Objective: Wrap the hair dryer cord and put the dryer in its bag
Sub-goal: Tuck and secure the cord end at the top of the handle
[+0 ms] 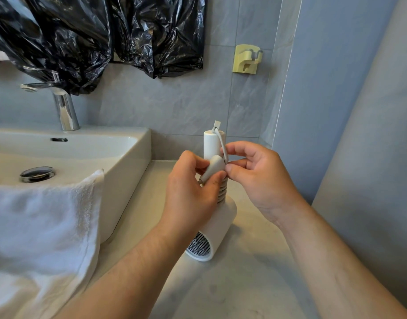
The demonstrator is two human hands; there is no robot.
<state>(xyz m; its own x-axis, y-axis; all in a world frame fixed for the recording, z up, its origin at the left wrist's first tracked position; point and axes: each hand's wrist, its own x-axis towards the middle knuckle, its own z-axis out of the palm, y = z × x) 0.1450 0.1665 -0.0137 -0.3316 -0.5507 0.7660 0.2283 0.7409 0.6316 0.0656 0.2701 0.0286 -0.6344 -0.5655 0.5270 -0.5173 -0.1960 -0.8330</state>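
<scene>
Left hand (pixel 191 192) grips plug (pixel 214 167), right hand (pixel 260 180) pinches cord (pixel 222 142)

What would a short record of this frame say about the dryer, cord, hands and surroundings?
dryer: white, barrel down on the counter, handle up
cord: coiled round the handle
plug: held by the left hand
right hand: pinches the cord beside the handle
stage: cord wound, dryer not yet bagged
nearby: towel draped over the sink edge; black plastic on the wall
</scene>
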